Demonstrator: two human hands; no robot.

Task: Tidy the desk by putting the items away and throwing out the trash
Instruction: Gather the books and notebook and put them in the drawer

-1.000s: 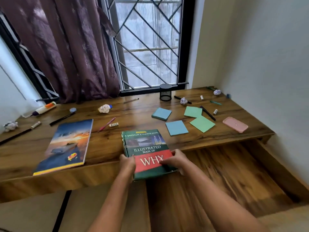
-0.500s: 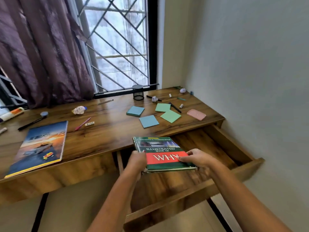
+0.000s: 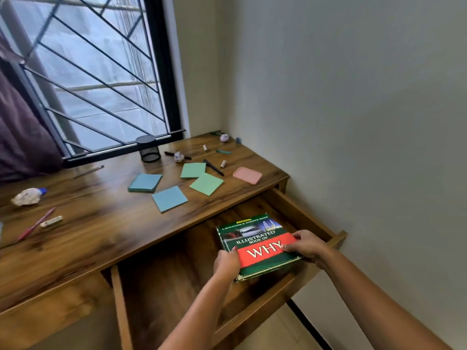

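A green and red hardcover book [image 3: 255,239] titled "Illustrated Book of Why" is held over the right part of the open wooden drawer [image 3: 164,281]. My left hand [image 3: 225,264] grips its near left corner, thumb on the cover. My right hand [image 3: 307,246] grips its right edge, fingers curled over the red band. On the desk top [image 3: 106,223] lie blue sticky pads [image 3: 145,182] and green sticky pads [image 3: 206,183], crumpled paper balls [image 3: 27,197], pens [image 3: 213,167] and a pink eraser case [image 3: 247,175].
A black mesh pen cup [image 3: 149,149] stands by the window sill. A red pen [image 3: 35,224] and a small eraser [image 3: 51,221] lie at the left. The wall runs close along the drawer's right side. A dark curtain [image 3: 22,137] hangs at the left.
The book has left the desk's front edge and moved right and down into the open drawer, both hands still holding it. The view has swung right, so the blue book is out of sight.
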